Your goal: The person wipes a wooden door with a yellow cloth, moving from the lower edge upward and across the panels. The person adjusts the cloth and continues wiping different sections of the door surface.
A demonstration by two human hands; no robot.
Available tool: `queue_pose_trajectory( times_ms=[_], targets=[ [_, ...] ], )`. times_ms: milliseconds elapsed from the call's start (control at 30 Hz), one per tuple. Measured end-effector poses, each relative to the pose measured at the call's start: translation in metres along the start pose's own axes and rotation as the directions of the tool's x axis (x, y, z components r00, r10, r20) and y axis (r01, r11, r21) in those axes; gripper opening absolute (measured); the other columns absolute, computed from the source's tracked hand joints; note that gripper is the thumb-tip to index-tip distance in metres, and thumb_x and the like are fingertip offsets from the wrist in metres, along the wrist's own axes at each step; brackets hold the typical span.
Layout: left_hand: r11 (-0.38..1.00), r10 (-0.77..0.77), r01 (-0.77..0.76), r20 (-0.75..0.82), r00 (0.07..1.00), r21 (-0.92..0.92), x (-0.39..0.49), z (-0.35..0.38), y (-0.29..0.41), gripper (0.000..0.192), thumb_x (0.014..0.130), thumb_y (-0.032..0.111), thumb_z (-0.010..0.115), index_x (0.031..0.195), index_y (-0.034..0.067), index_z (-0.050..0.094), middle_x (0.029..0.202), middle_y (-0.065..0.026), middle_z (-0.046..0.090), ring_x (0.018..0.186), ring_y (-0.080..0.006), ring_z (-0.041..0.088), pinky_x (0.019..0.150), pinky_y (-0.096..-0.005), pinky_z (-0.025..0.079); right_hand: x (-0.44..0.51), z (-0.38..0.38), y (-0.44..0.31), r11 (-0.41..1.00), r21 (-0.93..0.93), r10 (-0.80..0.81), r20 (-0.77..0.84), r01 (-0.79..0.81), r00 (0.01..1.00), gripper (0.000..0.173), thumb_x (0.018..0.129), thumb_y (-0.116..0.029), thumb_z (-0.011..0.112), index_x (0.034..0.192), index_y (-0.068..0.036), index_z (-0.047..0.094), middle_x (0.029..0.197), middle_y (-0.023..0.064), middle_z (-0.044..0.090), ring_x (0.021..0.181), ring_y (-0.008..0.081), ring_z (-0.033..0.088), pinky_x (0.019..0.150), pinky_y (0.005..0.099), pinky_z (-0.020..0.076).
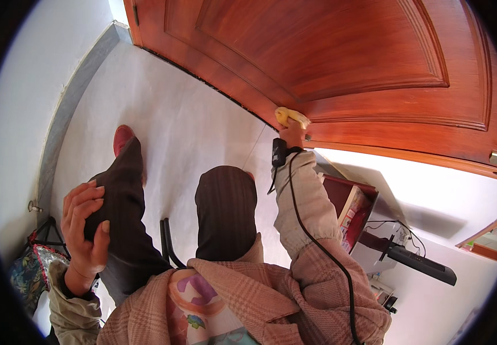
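Observation:
My right hand (292, 134) presses a folded yellow cloth (290, 116) against the lower corner of a reddish-brown panelled wooden door (317, 56). A black device (279, 152) with a cable is strapped at that wrist. My left hand (85, 224) rests on my left knee, with its fingers apart and nothing in them. My legs, in dark trousers, are bent and spread below me.
A pale floor (175, 112) runs from the door to a white wall with a grey skirting (69, 103) on the left. Dark metal legs (170, 241) stand between my knees. At right are a dark red box (339, 194) and a monitor (421, 263). A patterned bag (28, 276) lies at lower left.

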State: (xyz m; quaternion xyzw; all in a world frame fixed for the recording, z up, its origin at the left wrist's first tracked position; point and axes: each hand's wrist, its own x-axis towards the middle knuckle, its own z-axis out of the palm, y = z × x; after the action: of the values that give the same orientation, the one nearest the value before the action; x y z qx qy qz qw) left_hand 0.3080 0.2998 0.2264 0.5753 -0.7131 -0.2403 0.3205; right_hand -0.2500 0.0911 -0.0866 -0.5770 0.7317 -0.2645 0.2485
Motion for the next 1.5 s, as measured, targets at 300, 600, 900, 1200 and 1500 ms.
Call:
queue_pose_trajectory(
  times_ms=[300,600,900,1200,1500],
  targets=[
    [1.0,-0.008,0.008,-0.035,0.999,-0.005,-0.008,-0.014,-0.013,0.026,0.082,0.018,0.06,0.098,-0.002,0.058,0.109,-0.02,0.066,0.11,-0.0412,0.06,0.095,-0.0508,0.045,-0.013,-0.013,-0.004,0.931,-0.364,-0.031,0.005,0.031,0.999,0.027,0.087,-0.017,0.064,0.101,0.006,0.062,0.106,0.0294,0.063,0.103,0.0486,0.057,0.088,0.0503,0.046],
    [0.999,0.019,-0.021,-0.063,0.998,-0.025,-0.016,-0.022,-0.022,0.026,0.079,0.019,0.064,0.097,0.0,0.059,0.107,-0.0174,0.067,0.106,-0.0394,0.061,0.092,-0.0496,0.046,0.023,0.096,-0.179,0.876,-0.123,-0.463,0.055,0.466,0.885,0.027,0.092,-0.017,0.067,0.106,0.005,0.068,0.094,0.0162,0.072,0.095,0.0263,0.069,0.082,0.0364,0.054],
    [0.998,0.034,-0.039,-0.1,0.994,-0.052,-0.014,-0.025,-0.03,0.029,0.07,0.016,0.067,0.094,0.002,0.059,0.106,-0.014,0.068,0.1,-0.0358,0.063,0.087,-0.0489,0.047,0.065,0.193,-0.365,0.584,0.792,-0.495,0.177,0.175,0.85,0.026,0.093,-0.006,0.064,0.115,0.009,0.064,0.113,0.012,0.069,0.103,0.0201,0.066,0.091,0.0288,0.0527],
    [0.999,0.002,-0.005,-0.069,0.998,-0.035,-0.016,-0.031,-0.034,0.03,0.068,0.019,0.068,0.094,0.005,0.059,0.106,-0.0119,0.068,0.103,-0.0341,0.064,0.089,-0.0514,0.046,0.085,0.207,-0.46,-0.29,0.796,-0.064,0.538,-0.531,0.841,0.033,0.101,-0.006,0.048,0.13,0.009,0.048,0.132,0.0164,0.053,0.124,0.0269,0.054,0.105,0.0374,0.05],
    [1.0,-0.007,0.006,-0.004,1.0,-0.024,-0.011,-0.032,-0.032,0.029,0.072,0.023,0.068,0.093,0.005,0.059,0.106,-0.0124,0.069,0.103,-0.0339,0.064,0.091,-0.0515,0.045,0.088,0.261,-0.368,0.868,0.289,-0.49,0.355,0.405,0.796,0.029,0.099,-0.003,0.05,0.124,0.012,0.055,0.125,0.0138,0.059,0.115,0.0197,0.059,0.101,0.0301,0.0512]
  ],
)
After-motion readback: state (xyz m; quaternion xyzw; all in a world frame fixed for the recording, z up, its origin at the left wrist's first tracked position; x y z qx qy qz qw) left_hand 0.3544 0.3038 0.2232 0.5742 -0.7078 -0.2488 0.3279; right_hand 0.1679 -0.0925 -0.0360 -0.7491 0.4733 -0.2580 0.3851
